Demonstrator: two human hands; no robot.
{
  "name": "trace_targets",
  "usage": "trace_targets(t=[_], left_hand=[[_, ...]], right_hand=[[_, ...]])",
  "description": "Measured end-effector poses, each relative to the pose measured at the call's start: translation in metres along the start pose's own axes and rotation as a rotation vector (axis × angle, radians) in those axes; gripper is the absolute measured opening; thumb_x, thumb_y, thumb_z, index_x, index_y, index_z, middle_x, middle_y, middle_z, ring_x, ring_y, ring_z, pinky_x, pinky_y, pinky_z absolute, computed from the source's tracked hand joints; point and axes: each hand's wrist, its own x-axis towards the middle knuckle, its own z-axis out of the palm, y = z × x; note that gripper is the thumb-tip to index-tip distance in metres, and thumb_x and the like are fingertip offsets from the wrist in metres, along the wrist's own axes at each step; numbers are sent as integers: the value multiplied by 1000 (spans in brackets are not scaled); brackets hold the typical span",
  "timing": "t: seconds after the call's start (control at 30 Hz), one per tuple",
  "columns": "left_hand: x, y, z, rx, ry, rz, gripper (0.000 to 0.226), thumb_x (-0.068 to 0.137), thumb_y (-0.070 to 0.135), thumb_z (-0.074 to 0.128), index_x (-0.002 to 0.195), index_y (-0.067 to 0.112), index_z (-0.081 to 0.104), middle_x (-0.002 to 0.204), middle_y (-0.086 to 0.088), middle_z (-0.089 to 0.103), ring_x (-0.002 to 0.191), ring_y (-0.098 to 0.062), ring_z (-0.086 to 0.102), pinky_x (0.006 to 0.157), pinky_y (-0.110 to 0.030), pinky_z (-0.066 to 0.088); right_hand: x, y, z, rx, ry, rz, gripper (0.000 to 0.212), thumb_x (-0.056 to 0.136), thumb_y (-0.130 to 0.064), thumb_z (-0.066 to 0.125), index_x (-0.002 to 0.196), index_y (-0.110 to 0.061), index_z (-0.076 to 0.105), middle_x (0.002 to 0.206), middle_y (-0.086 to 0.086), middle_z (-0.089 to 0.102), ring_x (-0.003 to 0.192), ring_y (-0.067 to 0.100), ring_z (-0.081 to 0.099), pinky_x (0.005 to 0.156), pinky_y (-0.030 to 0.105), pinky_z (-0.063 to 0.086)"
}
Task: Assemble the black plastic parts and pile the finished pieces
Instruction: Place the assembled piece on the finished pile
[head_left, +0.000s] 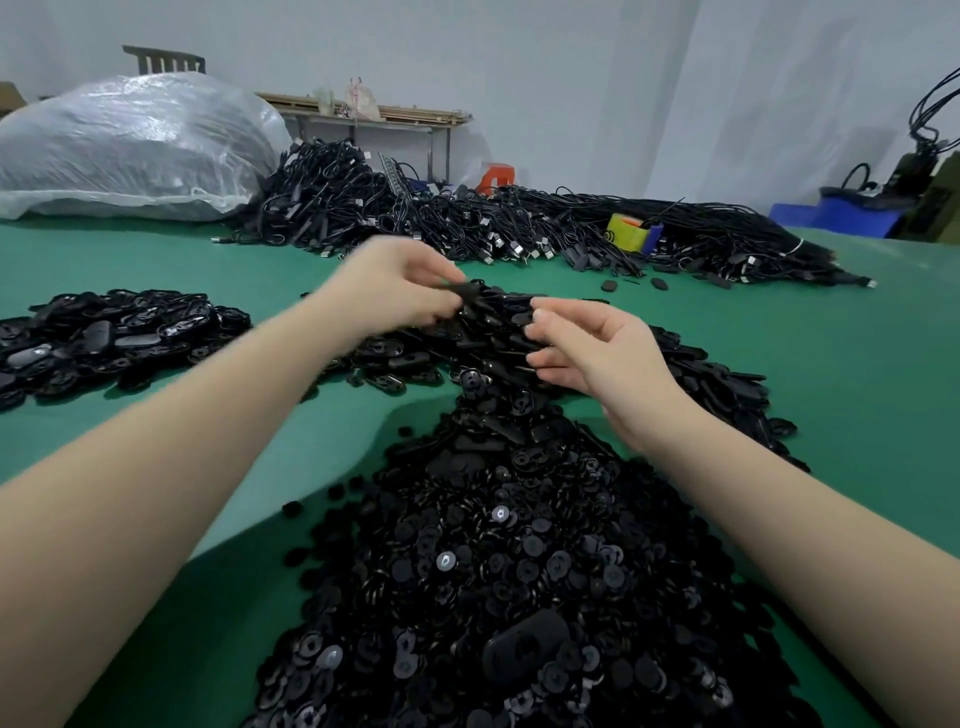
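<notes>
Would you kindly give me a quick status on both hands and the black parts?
Left hand pinches a black part above the middle pile. Right hand loosely curled, holds nothing visible. Side pile sits left. Nothing in the way.

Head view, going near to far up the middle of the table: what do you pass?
Heap of small round black parts → the two hands, left hand pinching a black piece, right hand → pile of black cables → wooden bench.

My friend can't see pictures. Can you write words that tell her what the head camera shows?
A person's left hand pinches a black plastic part above a heap of black parts on a green table, while the right hand hovers beside it, fingers loosely curled. A smaller pile lies left, tangled black cables behind.
</notes>
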Motion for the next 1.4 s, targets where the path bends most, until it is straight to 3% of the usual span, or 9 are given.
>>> trace_targets(t=[0.13,0.23,0.4,0.5,0.63,0.73,1.1,1.23,1.4], left_hand=[[5,-39,-56,460,472,-57,28,93,5,62,112,22,73,112,-4,71,88,-23,64,88,-39,55],[0,-82,-94,647,581,-305,34,87,-8,55,114,4,71,119,-26,65,106,-44,61,97,-50,50],[-6,-89,-102,770,533,-568,41,92,16,60,130,1,59,132,-31,47,125,-48,44,101,-54,41],[-3,-46,-74,700,475,-287,45,95,24,57,137,11,55,139,-22,49,117,-41,55,97,-49,47],[-27,9,-26,508,86,64,42,97,37,55,137,24,57,128,2,63,92,-11,61,78,-24,45],[-81,4,-11,443,-117,131,53,92,56,41,138,34,53,124,25,52,106,7,50,93,-17,37],[-153,-19,11,45,-227,-10,65,74,72,29,134,52,45,136,41,41,125,29,30,102,-1,22],[-143,-21,25,-211,-136,-72,43,88,69,42,120,49,62,132,22,60,120,8,52,107,-23,35],[-107,-39,26,-191,-104,-155,43,87,74,34,118,55,58,133,31,55,129,11,43,109,-24,33]], right_hand=[[3,-9,-6,103,101,65,20,94,-36,63,103,-20,72,82,-1,76,68,13,69,63,22,56],[3,-11,-10,118,149,91,23,97,-40,58,97,-22,72,76,-2,74,64,13,66,62,23,56],[8,-24,-17,0,195,41,32,97,-49,52,96,-25,73,80,-5,73,72,11,66,67,26,55],[10,-48,-30,-116,167,11,34,96,-55,51,94,-30,75,88,-8,74,80,9,66,75,29,54],[-21,-54,-41,-438,-109,46,37,95,-61,44,102,-37,71,93,-16,74,84,3,70,80,29,54],[-64,-38,-53,-668,-101,-56,44,84,-75,38,99,-47,69,96,-26,71,91,-4,66,84,26,51],[-108,-12,-42,-596,-88,-12,50,71,-76,38,107,-49,61,103,-38,63,102,-21,53,79,-4,34],[-110,-12,-37,-381,-8,33,45,75,-71,48,106,-43,66,103,-31,67,99,-13,60,83,9,42],[-96,-9,-46,-395,-23,78,35,87,-61,45,106,-42,67,104,-30,67,102,-14,59,90,18,40]])
